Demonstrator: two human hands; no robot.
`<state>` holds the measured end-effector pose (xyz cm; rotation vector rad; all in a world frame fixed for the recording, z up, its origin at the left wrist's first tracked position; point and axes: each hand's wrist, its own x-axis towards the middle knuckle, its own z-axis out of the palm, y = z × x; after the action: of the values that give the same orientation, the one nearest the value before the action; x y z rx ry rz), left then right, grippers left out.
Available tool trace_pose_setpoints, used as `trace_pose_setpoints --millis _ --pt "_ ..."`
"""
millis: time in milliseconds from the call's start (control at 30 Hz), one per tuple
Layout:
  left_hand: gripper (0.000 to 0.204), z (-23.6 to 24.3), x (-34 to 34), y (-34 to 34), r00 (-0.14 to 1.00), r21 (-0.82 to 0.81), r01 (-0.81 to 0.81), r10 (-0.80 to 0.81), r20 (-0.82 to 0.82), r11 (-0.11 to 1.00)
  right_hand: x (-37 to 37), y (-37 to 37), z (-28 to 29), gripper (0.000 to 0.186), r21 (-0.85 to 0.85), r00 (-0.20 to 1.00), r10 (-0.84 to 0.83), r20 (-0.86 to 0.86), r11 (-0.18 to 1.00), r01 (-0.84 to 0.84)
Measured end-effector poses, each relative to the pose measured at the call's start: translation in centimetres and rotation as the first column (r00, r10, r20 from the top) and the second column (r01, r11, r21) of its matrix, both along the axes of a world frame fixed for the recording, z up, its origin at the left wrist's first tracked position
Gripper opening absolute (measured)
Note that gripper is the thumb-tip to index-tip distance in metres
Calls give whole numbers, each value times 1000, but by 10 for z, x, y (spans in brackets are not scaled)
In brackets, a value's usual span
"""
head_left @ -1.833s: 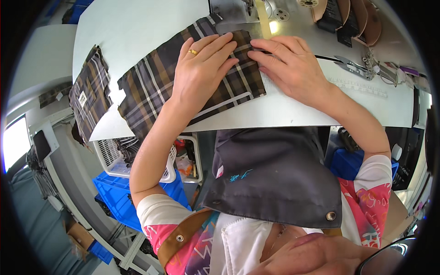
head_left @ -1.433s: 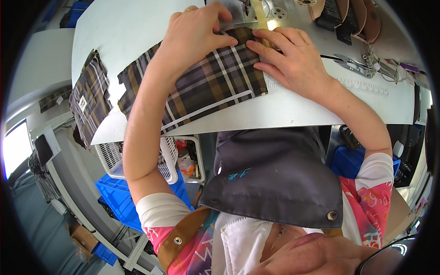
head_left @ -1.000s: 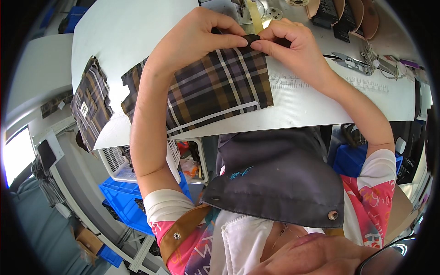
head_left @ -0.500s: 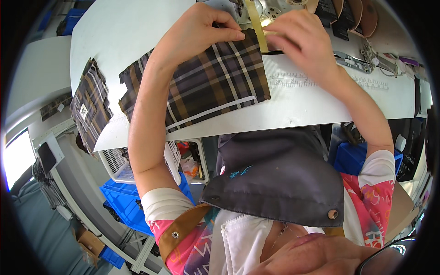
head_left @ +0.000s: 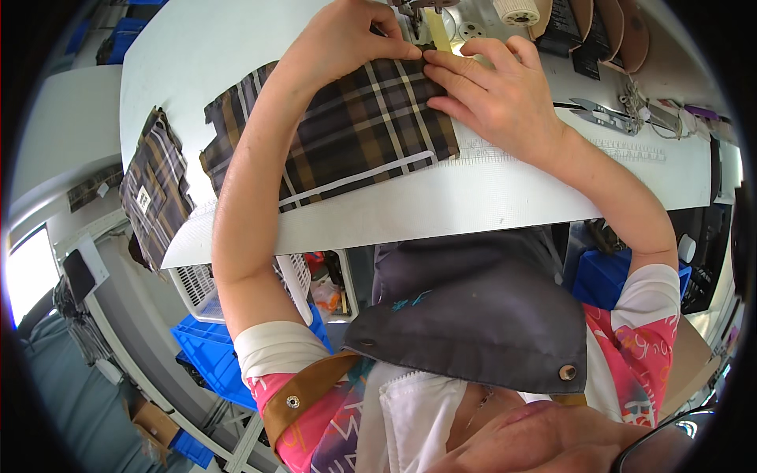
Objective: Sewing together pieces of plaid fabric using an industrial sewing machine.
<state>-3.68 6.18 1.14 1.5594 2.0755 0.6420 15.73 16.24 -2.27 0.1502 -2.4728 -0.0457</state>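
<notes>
A dark brown, black and white plaid fabric piece (head_left: 355,126) lies on the white table, a pale strip running along its near edge. My left hand (head_left: 347,39) pinches the fabric's far edge near its right corner, thumb and finger closed on it. At that same corner my right hand (head_left: 497,91) grips the cloth; its index fingertip almost meets my left fingertips, and its thumb rests on the right edge. Just beyond both hands is the sewing machine's needle area (head_left: 418,16). A yellow strip (head_left: 438,31) stands there, its lower part hidden behind my right fingers.
Another plaid piece (head_left: 154,185) with a white label hangs over the table's left edge. A ruler scale (head_left: 623,150) runs along the table at right, near metal scissors (head_left: 603,117). Below are a white basket (head_left: 197,288) and blue crates (head_left: 213,355).
My right hand has moved left from beside the yellow strip onto the fabric's corner. The fabric has shifted slightly left and away from me. Less of the yellow strip shows.
</notes>
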Motion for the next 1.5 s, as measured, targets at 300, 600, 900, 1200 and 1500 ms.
trace_pose_setpoints --millis 300,600,900,1200,1500 --pt "39 6 -9 10 973 10 -157 153 172 988 -14 10 -3 27 -2 999 -44 -11 999 44" --pt "47 1 -16 15 976 103 -84 61 211 991 -15 12 -4 26 -38 998 -58 -4 998 58" --pt "48 1 -23 17 986 117 -58 38 163 991 -15 12 -1 26 -74 1000 -23 11 997 24" --pt "26 17 60 -58 892 361 244 -61 -449 900 -6 22 -1 23 -344 990 91 104 937 -50" --pt "10 -14 82 -78 954 548 -42 196 -226 836 1 14 21 25 -444 933 350 82 851 -280"
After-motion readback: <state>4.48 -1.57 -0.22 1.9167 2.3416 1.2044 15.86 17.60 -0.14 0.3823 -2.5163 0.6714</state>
